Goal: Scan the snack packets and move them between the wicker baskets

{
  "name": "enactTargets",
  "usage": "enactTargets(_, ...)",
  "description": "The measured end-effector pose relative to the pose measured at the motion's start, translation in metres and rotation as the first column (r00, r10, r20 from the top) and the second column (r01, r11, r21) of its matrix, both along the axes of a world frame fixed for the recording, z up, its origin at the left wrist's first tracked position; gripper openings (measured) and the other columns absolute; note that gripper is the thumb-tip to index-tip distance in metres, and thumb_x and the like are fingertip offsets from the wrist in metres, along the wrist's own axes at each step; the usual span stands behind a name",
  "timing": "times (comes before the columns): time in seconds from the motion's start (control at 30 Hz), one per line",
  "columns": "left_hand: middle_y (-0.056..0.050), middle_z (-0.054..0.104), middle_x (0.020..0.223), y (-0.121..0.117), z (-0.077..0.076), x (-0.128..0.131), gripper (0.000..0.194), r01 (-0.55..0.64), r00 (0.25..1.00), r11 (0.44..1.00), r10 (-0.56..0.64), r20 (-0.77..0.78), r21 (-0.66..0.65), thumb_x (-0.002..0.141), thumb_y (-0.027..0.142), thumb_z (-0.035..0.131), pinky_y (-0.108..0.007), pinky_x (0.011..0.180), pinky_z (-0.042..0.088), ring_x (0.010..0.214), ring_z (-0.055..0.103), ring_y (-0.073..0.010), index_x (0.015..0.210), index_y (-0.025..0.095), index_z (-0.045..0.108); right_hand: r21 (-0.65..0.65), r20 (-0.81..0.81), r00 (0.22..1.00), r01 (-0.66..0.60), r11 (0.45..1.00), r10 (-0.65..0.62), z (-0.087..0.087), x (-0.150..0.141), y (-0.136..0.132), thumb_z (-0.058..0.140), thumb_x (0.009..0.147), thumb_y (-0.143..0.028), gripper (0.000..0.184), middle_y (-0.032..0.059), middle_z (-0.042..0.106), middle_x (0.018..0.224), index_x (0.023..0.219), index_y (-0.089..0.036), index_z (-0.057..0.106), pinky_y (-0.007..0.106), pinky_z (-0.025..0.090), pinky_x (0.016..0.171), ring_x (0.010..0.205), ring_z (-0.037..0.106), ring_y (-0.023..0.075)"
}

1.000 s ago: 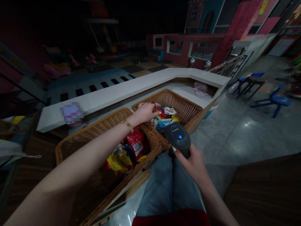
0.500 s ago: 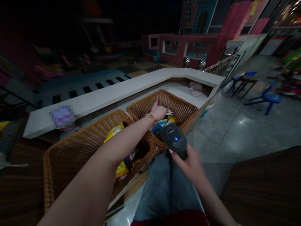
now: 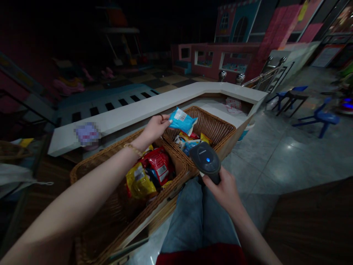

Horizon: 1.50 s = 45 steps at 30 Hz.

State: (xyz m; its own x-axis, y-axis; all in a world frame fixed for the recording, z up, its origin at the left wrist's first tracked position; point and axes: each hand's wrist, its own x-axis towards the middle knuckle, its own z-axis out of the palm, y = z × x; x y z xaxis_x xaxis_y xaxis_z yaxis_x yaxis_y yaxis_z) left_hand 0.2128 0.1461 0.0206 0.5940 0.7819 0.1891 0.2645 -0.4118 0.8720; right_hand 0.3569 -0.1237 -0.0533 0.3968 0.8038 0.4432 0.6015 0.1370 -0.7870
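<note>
My left hand (image 3: pixel 158 127) pinches the corner of a blue snack bag (image 3: pixel 182 120), whose white barcode label faces up. The bag hangs over the far wicker basket (image 3: pixel 215 127), where several more colourful packets (image 3: pixel 189 141) lie. My right hand (image 3: pixel 224 187) is wrapped round a black barcode scanner (image 3: pixel 206 159) with a blue light on top, held just in front of that basket. Under my left forearm, the near wicker basket (image 3: pixel 96 167) contains a red snack bag (image 3: pixel 160 165) and a yellow snack bag (image 3: pixel 140 181).
A white counter ledge (image 3: pixel 154 105) runs behind both baskets, with crumpled paper (image 3: pixel 233 105) on the shelf at its right end. Blue chairs (image 3: pixel 320 117) and a dark stool (image 3: pixel 291 99) stand on the tiled floor to the right. A blurred purple item (image 3: pixel 86 134) sits at left.
My left hand has come up out of the far basket and moved left, now holding the blue snack bag. My right hand keeps the scanner in nearly the same place.
</note>
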Motion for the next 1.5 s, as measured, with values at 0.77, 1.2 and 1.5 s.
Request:
enactTargets(0.77, -0.009, 0.081, 0.103, -0.049, -0.031, -0.068, 0.055, 0.002, 0.973, 0.966, 0.057, 0.225, -0.257, 0.08, 0.064, 0.076, -0.044, 0.102, 0.054, 0.096, 0.075, -0.0257, 0.109, 0.018, 0.079, 0.049, 0.042, 0.99, -0.137, 0.989, 0.135, 0.018, -0.025, 0.014, 0.059, 0.085, -0.025, 0.008, 0.0029, 0.073, 0.079, 0.092, -0.022, 0.063, 0.027, 0.054, 0.065, 0.07, 0.07, 0.0209)
enactTargets(1.2, -0.007, 0.081, 0.102, -0.049, -0.031, -0.07, 0.045, -0.012, 0.982, 0.983, 0.046, 0.183, -0.183, 0.085, 0.057, 0.072, -0.043, 0.108, 0.05, 0.097, 0.074, -0.0246, 0.106, 0.018, 0.08, 0.047, 0.034, 0.993, -0.118, 0.992, 0.116, 0.02, -0.027, 0.013, 0.059, 0.086, -0.027, 0.006, 0.0035, 0.073, 0.076, 0.086, -0.022, 0.062, 0.027, 0.053, 0.064, 0.068, 0.069, 0.0208)
enactTargets(1.5, -0.008, 0.081, 0.096, -0.048, -0.033, -0.069, 0.053, -0.014, 0.979, 0.975, 0.059, 0.193, -0.222, 0.08, 0.062, 0.075, -0.042, 0.101, 0.053, 0.096, 0.074, -0.0264, 0.109, 0.018, 0.079, 0.062, 0.035, 0.994, -0.105, 0.992, 0.103, 0.018, -0.027, 0.013, 0.059, 0.084, -0.025, 0.006, 0.0033, 0.074, 0.078, 0.088, -0.022, 0.062, 0.028, 0.054, 0.064, 0.068, 0.069, 0.0209)
